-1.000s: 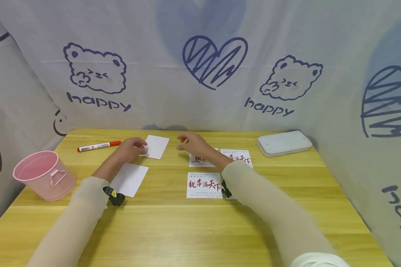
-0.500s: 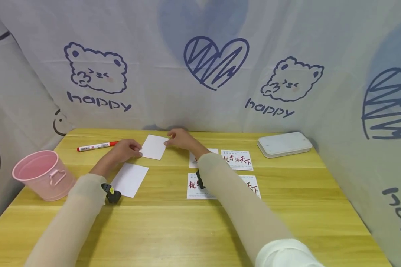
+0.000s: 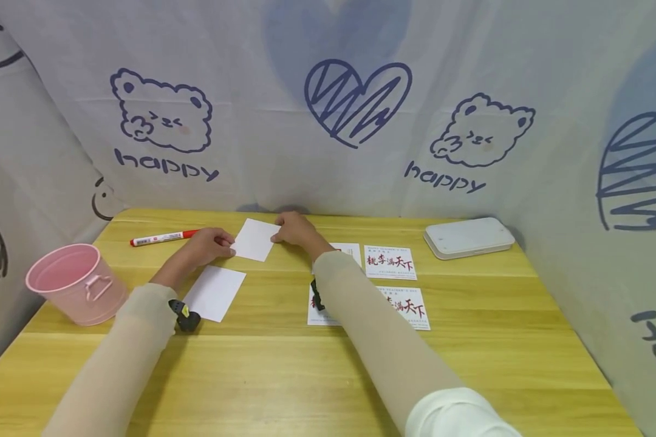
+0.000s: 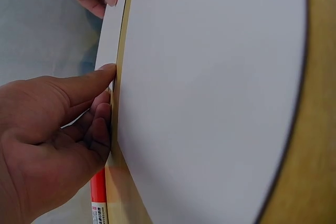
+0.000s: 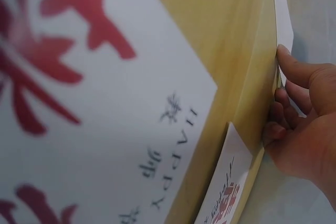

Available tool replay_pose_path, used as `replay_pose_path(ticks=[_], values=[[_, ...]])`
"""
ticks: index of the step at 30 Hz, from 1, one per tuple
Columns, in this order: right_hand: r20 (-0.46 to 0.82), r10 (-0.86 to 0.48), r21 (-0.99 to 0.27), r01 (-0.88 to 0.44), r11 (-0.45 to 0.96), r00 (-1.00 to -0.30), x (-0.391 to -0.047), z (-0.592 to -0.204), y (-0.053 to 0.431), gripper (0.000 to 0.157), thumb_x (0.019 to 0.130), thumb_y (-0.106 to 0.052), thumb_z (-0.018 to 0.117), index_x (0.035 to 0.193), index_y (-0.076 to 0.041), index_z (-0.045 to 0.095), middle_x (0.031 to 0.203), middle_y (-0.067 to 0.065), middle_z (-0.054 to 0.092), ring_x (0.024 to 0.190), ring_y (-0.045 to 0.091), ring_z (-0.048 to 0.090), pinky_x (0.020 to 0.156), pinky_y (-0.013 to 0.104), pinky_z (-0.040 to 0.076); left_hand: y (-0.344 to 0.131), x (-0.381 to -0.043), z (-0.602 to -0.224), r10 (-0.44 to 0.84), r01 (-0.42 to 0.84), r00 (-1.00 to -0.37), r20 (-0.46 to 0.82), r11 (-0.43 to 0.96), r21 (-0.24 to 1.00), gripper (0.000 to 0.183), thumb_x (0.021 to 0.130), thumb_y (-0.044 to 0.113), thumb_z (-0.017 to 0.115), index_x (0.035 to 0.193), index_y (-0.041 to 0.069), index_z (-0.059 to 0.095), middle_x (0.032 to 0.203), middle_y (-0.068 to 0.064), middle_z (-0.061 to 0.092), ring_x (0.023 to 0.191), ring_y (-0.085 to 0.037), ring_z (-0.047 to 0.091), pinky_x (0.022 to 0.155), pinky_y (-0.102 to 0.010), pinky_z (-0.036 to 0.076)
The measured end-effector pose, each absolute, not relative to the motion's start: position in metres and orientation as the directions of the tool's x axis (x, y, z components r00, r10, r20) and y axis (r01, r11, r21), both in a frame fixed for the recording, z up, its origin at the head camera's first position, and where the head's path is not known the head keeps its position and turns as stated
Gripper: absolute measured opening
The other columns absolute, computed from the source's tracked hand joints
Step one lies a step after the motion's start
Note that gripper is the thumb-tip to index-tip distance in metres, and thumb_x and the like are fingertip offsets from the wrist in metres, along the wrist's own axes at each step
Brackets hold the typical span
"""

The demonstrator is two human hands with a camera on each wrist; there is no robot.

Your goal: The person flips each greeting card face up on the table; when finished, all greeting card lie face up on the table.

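Note:
A blank white card [image 3: 255, 240] lies near the back of the table between my two hands. My left hand [image 3: 209, 246] pinches its left edge between thumb and fingers, as the left wrist view shows with the card [image 4: 109, 38] edge-on. Over at the opposite edge, my right hand [image 3: 297, 230] pinches the card with thumb on top and fingers curled below; the right wrist view shows this grip on the card [image 5: 284, 19]. Another blank card [image 3: 216, 294] lies nearer, beside my left wrist.
Several cards printed in red, such as the back right one [image 3: 390, 262], lie right of centre, some partly under my right sleeve. A red-and-white whiteboard marker [image 3: 161, 238] and a pink bucket [image 3: 76, 284] stand left. A white case [image 3: 469, 238] lies back right, before the curtain [image 3: 273, 164].
My right hand has moved left from over the printed cards to the blank card's right edge and taken hold of it. My left hand has stayed at the left edge.

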State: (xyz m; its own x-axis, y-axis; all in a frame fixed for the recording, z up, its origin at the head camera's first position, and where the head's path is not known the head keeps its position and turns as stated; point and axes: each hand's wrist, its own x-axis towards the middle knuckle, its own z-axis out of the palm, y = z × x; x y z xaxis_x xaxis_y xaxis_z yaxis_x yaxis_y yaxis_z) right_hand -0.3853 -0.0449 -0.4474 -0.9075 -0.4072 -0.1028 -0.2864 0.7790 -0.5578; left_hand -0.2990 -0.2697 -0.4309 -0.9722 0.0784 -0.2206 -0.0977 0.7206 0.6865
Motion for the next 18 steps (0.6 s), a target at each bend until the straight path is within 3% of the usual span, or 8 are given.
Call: replay_pose_path(ticks=[6,12,18], values=[[-0.124,-0.380,-0.600,-0.235,0.764,-0.917,-0.382,-0.444,-0.046,0.050,0.089,-0.026,0.078,0.131,-0.009,0.058,0.135,0.005,0.063,0.125,0.024,0.057,0.107,0.037,0.044,-0.274,-0.303,-0.435,0.077,-0.100,-0.973,-0.219,0.713,0.694,0.040,0.096,0.015,0.068,0.129,-0.004,0.057,0.112,-0.016,0.054,0.103,-0.028,0.048,0.089,-0.035,0.041],[-0.115,-0.382,-0.640,-0.227,0.735,-0.917,-0.380,-0.441,-0.044,0.046,0.091,-0.024,0.076,0.129,-0.008,0.057,0.133,0.007,0.062,0.121,0.024,0.057,0.105,0.037,0.045,-0.275,-0.305,-0.437,0.087,-0.096,-0.973,-0.215,0.695,0.713,0.036,0.095,0.014,0.069,0.124,-0.004,0.058,0.112,-0.016,0.057,0.100,-0.027,0.051,0.088,-0.033,0.043],[-0.057,-0.385,-0.694,-0.241,0.679,-0.921,-0.379,-0.429,-0.042,0.030,0.095,-0.018,0.068,0.121,-0.004,0.062,0.123,0.010,0.064,0.102,0.022,0.058,0.089,0.033,0.049,-0.272,-0.301,-0.431,0.061,-0.138,-0.969,-0.238,0.667,0.733,0.038,0.095,0.014,0.069,0.125,-0.004,0.054,0.114,-0.017,0.056,0.099,-0.026,0.052,0.086,-0.031,0.046]])
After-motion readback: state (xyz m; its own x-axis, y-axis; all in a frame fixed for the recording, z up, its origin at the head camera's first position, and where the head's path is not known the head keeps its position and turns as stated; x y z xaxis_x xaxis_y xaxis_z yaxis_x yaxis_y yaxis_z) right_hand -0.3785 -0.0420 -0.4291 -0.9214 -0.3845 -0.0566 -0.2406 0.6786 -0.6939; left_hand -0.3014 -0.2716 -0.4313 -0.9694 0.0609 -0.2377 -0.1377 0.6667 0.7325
